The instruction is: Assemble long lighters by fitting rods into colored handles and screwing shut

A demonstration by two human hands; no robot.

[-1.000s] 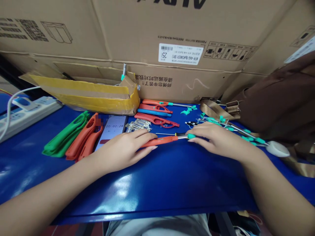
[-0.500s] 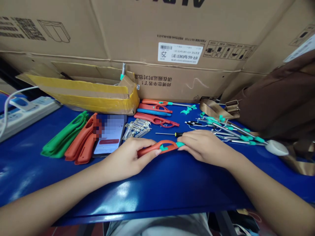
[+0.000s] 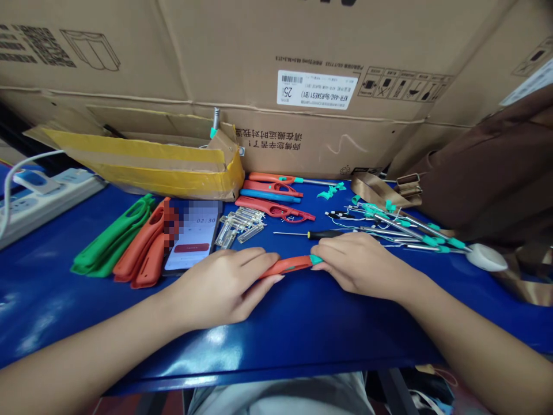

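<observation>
Both hands hold one orange utility lighter (image 3: pixel 289 266) just above the blue table. My left hand (image 3: pixel 228 282) is closed around its handle end, with the thumb along the near side. Fingers of my right hand (image 3: pixel 358 262) pinch the teal collar (image 3: pixel 315 260) at the other end; whatever extends beyond it is hidden in that hand. The lighter is turned partly edge-on, so its trigger opening looks narrow. Just behind my right hand lies a screwdriver (image 3: pixel 319 234) with a black handle. Clear fuel tanks (image 3: pixel 242 222) lie in a small pile beyond my left hand.
Green handle shells (image 3: pixel 114 236) and orange ones (image 3: pixel 149 248) lie at left beside a phone (image 3: pixel 194 236). More lighters (image 3: pixel 272 187) rest before a taped carton (image 3: pixel 151 167). Metal lighter tubes (image 3: pixel 401 227) with wires spread at right. A power strip (image 3: pixel 47 199) sits far left.
The lighter has rolled in my hands, from showing its open trigger loop to a more edge-on view. My left hand has shifted slightly, covering more of the handle.
</observation>
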